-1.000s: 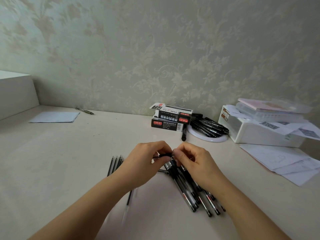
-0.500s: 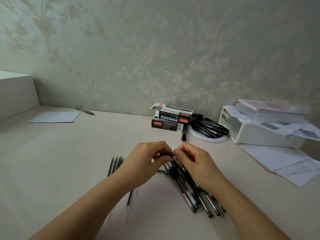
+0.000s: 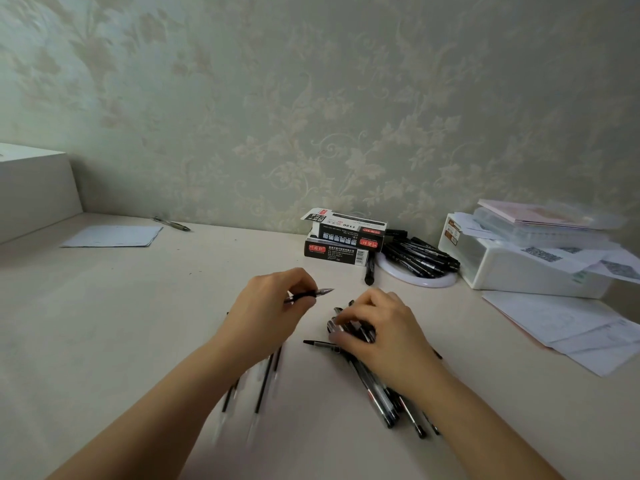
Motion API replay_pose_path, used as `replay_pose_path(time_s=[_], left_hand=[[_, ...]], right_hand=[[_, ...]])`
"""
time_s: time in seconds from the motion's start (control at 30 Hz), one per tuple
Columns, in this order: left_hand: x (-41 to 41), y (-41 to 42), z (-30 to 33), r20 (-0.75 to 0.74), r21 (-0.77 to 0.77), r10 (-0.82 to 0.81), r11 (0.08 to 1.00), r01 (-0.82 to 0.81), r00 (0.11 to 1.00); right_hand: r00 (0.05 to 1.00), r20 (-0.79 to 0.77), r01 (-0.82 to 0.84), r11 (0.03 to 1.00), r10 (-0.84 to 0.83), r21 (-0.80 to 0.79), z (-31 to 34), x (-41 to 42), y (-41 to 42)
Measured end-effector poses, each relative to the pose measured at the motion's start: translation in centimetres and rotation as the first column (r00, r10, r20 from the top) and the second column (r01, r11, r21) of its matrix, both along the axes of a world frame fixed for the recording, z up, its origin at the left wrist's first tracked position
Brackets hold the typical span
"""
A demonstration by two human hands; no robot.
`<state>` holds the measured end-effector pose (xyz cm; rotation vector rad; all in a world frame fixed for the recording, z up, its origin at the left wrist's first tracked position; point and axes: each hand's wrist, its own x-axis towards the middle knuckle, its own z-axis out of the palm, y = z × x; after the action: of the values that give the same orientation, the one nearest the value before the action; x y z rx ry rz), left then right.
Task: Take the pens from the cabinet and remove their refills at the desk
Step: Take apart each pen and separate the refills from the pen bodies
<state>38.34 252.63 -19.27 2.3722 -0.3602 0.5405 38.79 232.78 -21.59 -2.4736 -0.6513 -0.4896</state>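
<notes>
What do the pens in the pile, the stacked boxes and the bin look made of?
Pens: clear glossy plastic, likely; dark refills show through.
Boxes: printed cardboard, with an open folded flap.
Bin: white, smooth, faintly translucent plastic, probably.

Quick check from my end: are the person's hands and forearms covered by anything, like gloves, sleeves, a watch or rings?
Nothing visible. The left hand and right hand are bare, without gloves. Both forearms are bare to the frame's bottom edge, with no sleeve, watch or bracelet. I see no rings, though some fingers are blurred.
</notes>
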Motion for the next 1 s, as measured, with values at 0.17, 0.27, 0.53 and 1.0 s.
replay_pose_path(time_s=[0.17, 0.27, 0.53, 1.0], left_hand=[[-0.3, -0.5, -0.3, -0.027, 0.054, -0.055, 0.997, 0.056, 0.998], [-0.2, -0.6, -0.4, -0.046, 0.059, -0.071, 0.996, 0.073, 0.996], [-0.3, -0.8, -0.7, -0.077, 0.074, -0.084, 0.993, 0.089, 0.994], [0.0, -0.3, -0.7, -0.069, 0.035, -0.052, 0.998, 0.055, 0.996]], right_hand=[[1.0, 0.003, -0.012, 0.973, 0.013, -0.23, -0.7, -0.3, 1.2], [0.999, 0.032, -0.009, 0.99, 0.014, -0.142, -0.4, -0.4, 1.2], [1.0, -0.021, -0.026, 0.979, 0.023, -0.201, -0.8, -0.4, 1.6], [0.998, -0.004, 0.055, 0.996, -0.055, 0.067, 0.1, 0.1, 0.0]])
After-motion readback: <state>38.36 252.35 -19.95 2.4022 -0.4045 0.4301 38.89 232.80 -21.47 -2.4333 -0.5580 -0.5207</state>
